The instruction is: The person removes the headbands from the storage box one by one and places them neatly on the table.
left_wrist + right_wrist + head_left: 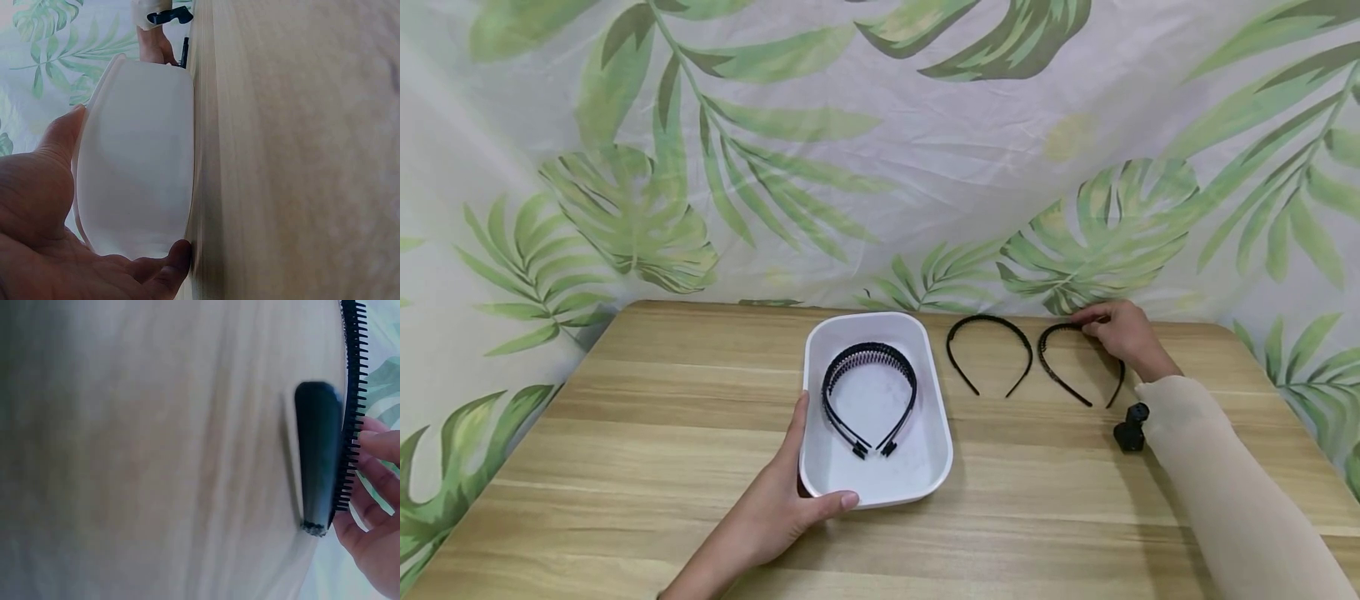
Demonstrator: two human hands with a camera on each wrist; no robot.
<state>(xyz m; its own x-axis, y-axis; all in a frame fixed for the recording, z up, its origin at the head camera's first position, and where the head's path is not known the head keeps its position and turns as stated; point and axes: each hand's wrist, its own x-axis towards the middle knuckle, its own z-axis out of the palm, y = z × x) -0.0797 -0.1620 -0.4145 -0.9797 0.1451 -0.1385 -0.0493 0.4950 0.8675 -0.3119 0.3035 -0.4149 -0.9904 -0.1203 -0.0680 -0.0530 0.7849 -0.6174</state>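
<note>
In the head view, my left hand (778, 504) grips the near left corner of a white plastic tub (898, 482), thumb over the rim and fingers along the side. Inside the tub, black toothed headbands (871, 347) lie stacked, their ends toward me. At the far right, my right hand (1123, 337) pinches the top of another black headband (1066, 388), whose ends point toward me. The right wrist view shows its teeth (353, 369) between thumb and fingers, with one end large and blurred up close. A further black headband (989, 317) lies between that one and the tub.
The wooden table (647, 467) ends at the back against a hanging leaf-print cloth (940, 167). A small black device (1131, 429) is strapped at the right sleeve cuff (1183, 408).
</note>
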